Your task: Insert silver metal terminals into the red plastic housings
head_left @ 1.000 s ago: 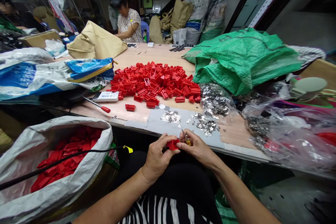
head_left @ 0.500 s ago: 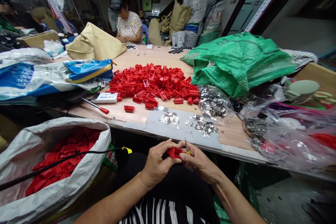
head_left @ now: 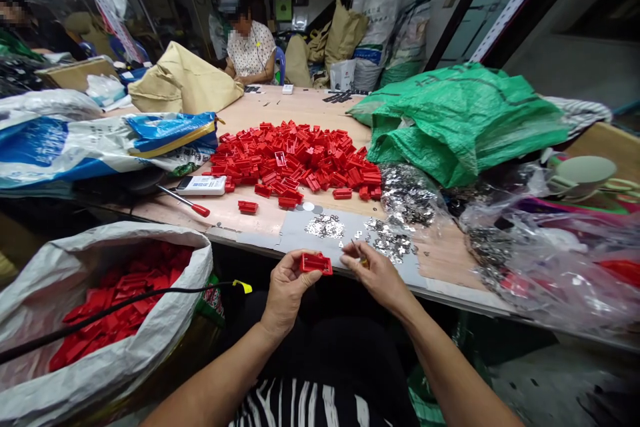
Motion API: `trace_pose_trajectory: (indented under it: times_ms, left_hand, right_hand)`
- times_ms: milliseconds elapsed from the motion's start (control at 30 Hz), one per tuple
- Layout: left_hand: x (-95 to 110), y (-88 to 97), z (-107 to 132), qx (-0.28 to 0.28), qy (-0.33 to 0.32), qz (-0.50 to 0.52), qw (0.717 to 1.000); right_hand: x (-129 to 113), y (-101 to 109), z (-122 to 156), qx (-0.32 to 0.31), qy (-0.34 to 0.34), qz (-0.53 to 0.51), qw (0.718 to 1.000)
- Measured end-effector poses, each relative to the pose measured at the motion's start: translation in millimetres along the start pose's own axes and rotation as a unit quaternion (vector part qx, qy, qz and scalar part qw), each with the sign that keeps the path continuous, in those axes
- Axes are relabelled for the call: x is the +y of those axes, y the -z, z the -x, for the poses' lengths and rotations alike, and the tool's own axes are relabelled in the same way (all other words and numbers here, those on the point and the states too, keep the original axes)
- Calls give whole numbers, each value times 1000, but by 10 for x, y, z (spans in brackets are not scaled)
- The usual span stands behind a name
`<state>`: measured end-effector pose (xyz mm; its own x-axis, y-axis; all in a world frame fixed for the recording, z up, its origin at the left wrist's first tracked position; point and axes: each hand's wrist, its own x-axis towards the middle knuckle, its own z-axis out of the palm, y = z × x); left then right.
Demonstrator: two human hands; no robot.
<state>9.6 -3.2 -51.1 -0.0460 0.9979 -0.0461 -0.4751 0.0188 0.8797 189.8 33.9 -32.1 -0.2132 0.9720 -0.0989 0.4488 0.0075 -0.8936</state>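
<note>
My left hand (head_left: 284, 290) pinches one end of a red plastic casing (head_left: 316, 263), a small hollow block with its open side turned up. My right hand (head_left: 377, 277) is closed around a thin pointed tool with a yellow handle (head_left: 365, 263), mostly hidden by the fingers. That hand is apart from the casing, at the table's front edge. Just beyond it, small shiny metal plates (head_left: 393, 240) are scattered on a grey sheet (head_left: 295, 235). A second little heap of metal plates (head_left: 325, 226) lies to their left.
A large pile of red casings (head_left: 300, 157) covers the middle of the table. A white sack (head_left: 200, 260) of red pieces stands at lower left. A red-handled screwdriver (head_left: 193, 207) and white box (head_left: 207, 185) lie left; a green bag (head_left: 460, 120) lies right. Another person (head_left: 253, 50) sits opposite.
My hands have moved apart and upward. The left hand has turned the red casing so its hollow side shows; the right has moved away toward the metal plates with the pointed tool.
</note>
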Motion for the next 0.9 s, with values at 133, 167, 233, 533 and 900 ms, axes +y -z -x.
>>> trace_pose_trajectory:
  times_ms: [133,167,233,533,900]
  left_hand:
    - [29,-18,-42,39,30,63,997]
    - [36,-20,-47,46,48,88,994]
    - [45,-17,-57,52,95,140,984]
    - [0,31,-89,64,208,263,940]
    - [63,4,-75,6,104,139,985]
  right_hand:
    - [11,59,-249,114,25,306,945]
    - [22,42,-289,113,21,338,934]
    - [45,-10,-340,107,24,372,922]
    - [82,-76,-373,110,38,371,921]
    - [-1,3,-245,39,88,121,988]
